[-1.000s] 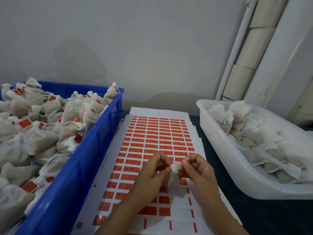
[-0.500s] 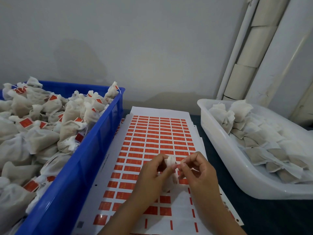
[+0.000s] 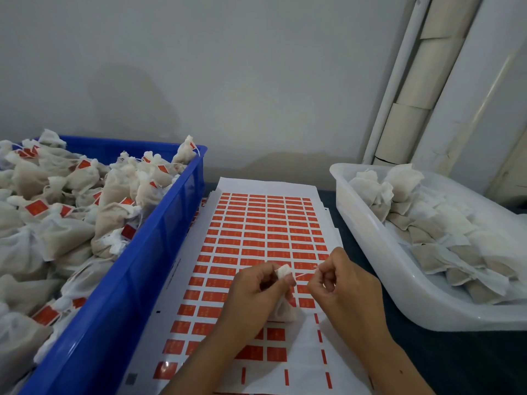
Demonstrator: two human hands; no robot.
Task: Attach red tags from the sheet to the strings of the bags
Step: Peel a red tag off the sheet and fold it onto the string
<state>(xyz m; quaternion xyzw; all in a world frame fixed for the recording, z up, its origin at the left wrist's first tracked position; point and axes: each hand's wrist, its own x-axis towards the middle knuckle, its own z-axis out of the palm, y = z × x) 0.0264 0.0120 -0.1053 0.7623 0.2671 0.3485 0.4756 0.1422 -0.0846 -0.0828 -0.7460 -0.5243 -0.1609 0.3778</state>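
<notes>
1. Above the sheet of red tags [image 3: 265, 223], the left hand [image 3: 256, 292] grips a small white bag [image 3: 283, 271] by its neck.
2. The right hand [image 3: 342, 283] pinches what looks like the bag's string [image 3: 305, 273].
3. A blue crate [image 3: 137, 269] sits left of the sheet, a white tub [image 3: 370, 246] right.

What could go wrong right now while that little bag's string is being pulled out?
The right hand pinches only the thin string, so it could slip free. The left hand holds the bag just by its gathered top; a hard tug might loosen it. The bag hangs over the tag sheet and could brush it.
</notes>
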